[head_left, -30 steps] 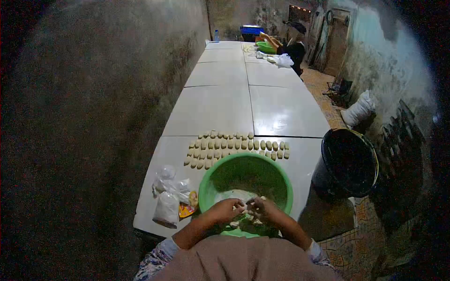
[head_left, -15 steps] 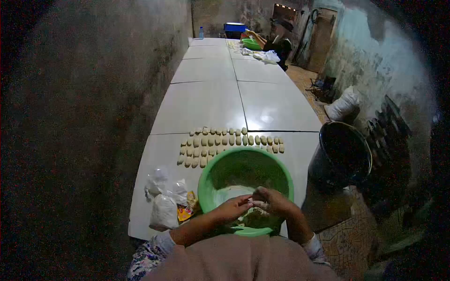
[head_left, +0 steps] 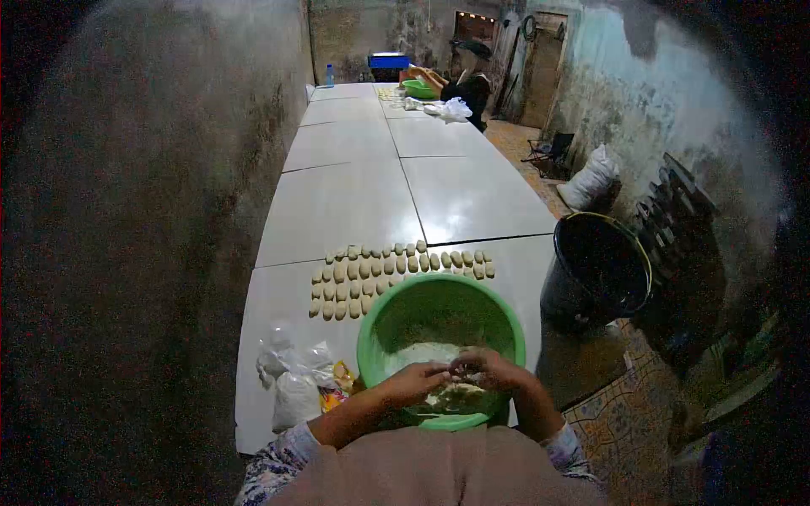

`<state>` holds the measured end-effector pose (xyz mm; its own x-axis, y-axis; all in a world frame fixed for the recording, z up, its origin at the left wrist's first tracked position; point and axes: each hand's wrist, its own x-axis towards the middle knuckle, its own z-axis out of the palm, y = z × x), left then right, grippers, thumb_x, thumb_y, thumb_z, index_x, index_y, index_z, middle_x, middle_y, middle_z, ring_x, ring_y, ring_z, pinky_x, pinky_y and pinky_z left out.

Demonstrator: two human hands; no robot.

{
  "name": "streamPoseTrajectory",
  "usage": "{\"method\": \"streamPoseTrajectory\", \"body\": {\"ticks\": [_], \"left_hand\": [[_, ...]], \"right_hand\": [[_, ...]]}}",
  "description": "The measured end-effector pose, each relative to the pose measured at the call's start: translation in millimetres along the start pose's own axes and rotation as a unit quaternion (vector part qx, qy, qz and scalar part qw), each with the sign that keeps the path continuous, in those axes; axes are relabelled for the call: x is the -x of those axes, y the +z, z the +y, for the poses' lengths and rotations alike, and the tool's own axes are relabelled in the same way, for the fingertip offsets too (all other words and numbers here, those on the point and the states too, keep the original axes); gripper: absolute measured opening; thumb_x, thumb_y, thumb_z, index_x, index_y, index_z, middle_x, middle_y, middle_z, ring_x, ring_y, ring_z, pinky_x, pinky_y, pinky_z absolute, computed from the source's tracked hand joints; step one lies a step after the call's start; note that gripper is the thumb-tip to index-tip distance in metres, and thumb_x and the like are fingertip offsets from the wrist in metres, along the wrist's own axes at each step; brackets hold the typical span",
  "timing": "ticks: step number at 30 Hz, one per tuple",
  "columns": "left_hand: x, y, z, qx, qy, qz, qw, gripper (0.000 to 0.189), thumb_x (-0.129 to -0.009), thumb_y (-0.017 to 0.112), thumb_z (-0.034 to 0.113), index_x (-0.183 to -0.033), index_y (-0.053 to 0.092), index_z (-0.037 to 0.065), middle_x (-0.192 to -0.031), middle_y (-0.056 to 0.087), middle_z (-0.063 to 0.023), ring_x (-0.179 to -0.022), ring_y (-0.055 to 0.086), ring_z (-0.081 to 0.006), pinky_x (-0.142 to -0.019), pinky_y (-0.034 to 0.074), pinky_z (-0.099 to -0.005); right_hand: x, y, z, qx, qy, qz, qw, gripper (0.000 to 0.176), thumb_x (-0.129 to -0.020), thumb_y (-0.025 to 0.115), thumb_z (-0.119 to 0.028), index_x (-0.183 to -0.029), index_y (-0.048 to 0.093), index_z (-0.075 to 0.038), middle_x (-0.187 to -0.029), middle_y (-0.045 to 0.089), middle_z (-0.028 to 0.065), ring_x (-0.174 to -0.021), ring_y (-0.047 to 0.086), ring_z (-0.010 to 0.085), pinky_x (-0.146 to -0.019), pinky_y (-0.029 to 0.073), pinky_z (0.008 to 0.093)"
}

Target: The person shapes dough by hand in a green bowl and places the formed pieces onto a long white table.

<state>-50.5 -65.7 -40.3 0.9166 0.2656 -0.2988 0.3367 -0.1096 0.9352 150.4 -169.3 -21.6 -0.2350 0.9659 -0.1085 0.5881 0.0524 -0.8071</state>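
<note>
A large green basin point(head_left: 371, 337) stands at the near end of the long white table, with white flour-like powder point(head_left: 422, 354) and a pale dough mass point(head_left: 456, 398) inside. Over it, my left hand point(head_left: 418, 381) and my right hand point(head_left: 485, 368) meet at the fingertips. The fingers of both are curled closed around something small that I cannot make out. Behind the basin, rows of small oblong dough pieces point(head_left: 353, 270) lie on the table.
Plastic bags of white powder point(head_left: 295, 403) and a yellow-red packet point(head_left: 333, 398) lie left of the basin. A black bucket point(head_left: 582, 287) stands right of the table, a white sack point(head_left: 591, 179) behind it. A person point(head_left: 468, 84) works at the far end beside another green basin point(head_left: 419, 89).
The camera view has tilted and shifted, so the far table and bucket appear further left. My hands stay together over the basin, with the right fingers slightly lower and more curled.
</note>
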Motion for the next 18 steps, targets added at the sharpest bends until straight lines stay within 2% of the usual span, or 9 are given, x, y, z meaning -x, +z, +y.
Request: {"method": "streamPoseTrajectory", "body": {"ticks": [2, 4, 6, 7, 8, 10, 12, 15, 18], "left_hand": [[1, -1, 2, 0.012, 0.002, 0.017, 1.000, 0.046, -0.092, 0.052, 0.036, -0.123, 0.052, 0.003, -0.110, 0.058, -0.0145, -0.090, 0.056, -0.0200, -0.076, 0.047, -0.0339], [0, 1, -3, 0.027, 0.000, 0.034, 0.999, 0.042, -0.091, 0.055, 0.033, -0.118, 0.056, 0.001, -0.106, 0.059, -0.0140, -0.087, 0.057, -0.0192, -0.075, 0.047, -0.0333], [-3, 5, -12, -0.078, 0.028, 0.114, 0.990, 0.037, -0.089, 0.059, 0.025, -0.116, 0.057, 0.001, -0.102, 0.061, -0.0120, -0.083, 0.056, -0.0162, -0.073, 0.047, -0.0319], [2, 3, -3, -0.047, 0.051, 0.120, 0.990, 0.035, -0.085, 0.064, 0.023, -0.113, 0.060, 0.001, -0.098, 0.064, -0.0110, -0.083, 0.058, -0.0138, -0.072, 0.048, -0.0301], [6, 0, 8, -0.046, 0.050, 0.120, 0.990, 0.035, -0.085, 0.064, 0.023, -0.113, 0.060, 0.001, -0.098, 0.064, -0.0110, -0.083, 0.058, -0.0138, -0.072, 0.048, -0.0301], [12, -4, 25, 0.018, -0.022, 0.089, 0.996, 0.033, -0.081, 0.069, 0.020, -0.109, 0.063, 0.004, -0.100, 0.066, -0.0089, -0.092, 0.061, -0.0167, -0.084, 0.047, -0.0302], [8, -3, 18, 0.053, 0.007, 0.094, 0.994, 0.034, -0.080, 0.071, 0.018, -0.109, 0.063, 0.002, -0.097, 0.067, -0.0086, -0.089, 0.062, -0.0156, -0.082, 0.048, -0.0291], [8, -4, 14, 0.104, 0.033, 0.119, 0.987, 0.034, -0.079, 0.072, 0.015, -0.108, 0.061, 0.001, -0.094, 0.066, -0.0089, -0.088, 0.061, -0.0143, -0.081, 0.049, -0.0285], [-1, 2, -4, 0.151, 0.032, 0.130, 0.979, 0.036, -0.078, 0.073, 0.017, -0.106, 0.058, 0.001, -0.090, 0.065, -0.0079, -0.086, 0.061, -0.0135, -0.079, 0.050, -0.0282]], "right_hand": [[0, 1, 4, -0.069, -0.030, 0.032, 0.997, 0.035, -0.067, 0.069, -0.009, -0.100, 0.061, -0.002, -0.091, 0.061, 0.0113, -0.085, 0.059, 0.0246, -0.079, 0.046, 0.0358], [-2, 1, 4, -0.062, -0.045, 0.021, 0.997, 0.032, -0.068, 0.068, -0.005, -0.099, 0.061, -0.002, -0.090, 0.061, 0.0100, -0.086, 0.059, 0.0221, -0.081, 0.046, 0.0334], [3, 3, -7, -0.105, 0.019, 0.055, 0.993, 0.030, -0.069, 0.066, -0.003, -0.099, 0.061, -0.001, -0.092, 0.062, 0.0089, -0.089, 0.059, 0.0199, -0.083, 0.046, 0.0306], [2, -1, -23, -0.078, 0.012, 0.050, 0.996, 0.019, -0.082, 0.062, 0.001, -0.100, 0.061, -0.001, -0.092, 0.062, 0.0095, -0.087, 0.060, 0.0166, -0.078, 0.049, 0.0332], [2, -1, -20, -0.079, 0.013, 0.049, 0.996, 0.019, -0.082, 0.062, 0.001, -0.100, 0.061, -0.001, -0.092, 0.062, 0.0095, -0.087, 0.060, 0.0166, -0.078, 0.049, 0.0332], [3, -1, -14, -0.110, -0.006, 0.058, 0.992, 0.018, -0.082, 0.062, 0.000, -0.100, 0.061, -0.001, -0.092, 0.063, 0.0088, -0.088, 0.060, 0.0166, -0.079, 0.049, 0.0321], [1, 0, -18, -0.112, -0.001, 0.059, 0.992, 0.018, -0.082, 0.064, -0.002, -0.100, 0.060, 0.000, -0.095, 0.062, 0.0082, -0.090, 0.060, 0.0163, -0.079, 0.049, 0.0318], [1, -2, -38, -0.196, 0.058, 0.084, 0.975, 0.025, -0.084, 0.065, -0.011, -0.107, 0.060, -0.001, -0.104, 0.061, 0.0087, -0.094, 0.059, 0.0175, -0.082, 0.049, 0.0325], [1, -4, -39, -0.148, 0.068, 0.084, 0.983, 0.026, -0.084, 0.065, -0.013, -0.108, 0.060, -0.003, -0.098, 0.065, 0.0078, -0.093, 0.060, 0.0152, -0.082, 0.049, 0.0297]]}}
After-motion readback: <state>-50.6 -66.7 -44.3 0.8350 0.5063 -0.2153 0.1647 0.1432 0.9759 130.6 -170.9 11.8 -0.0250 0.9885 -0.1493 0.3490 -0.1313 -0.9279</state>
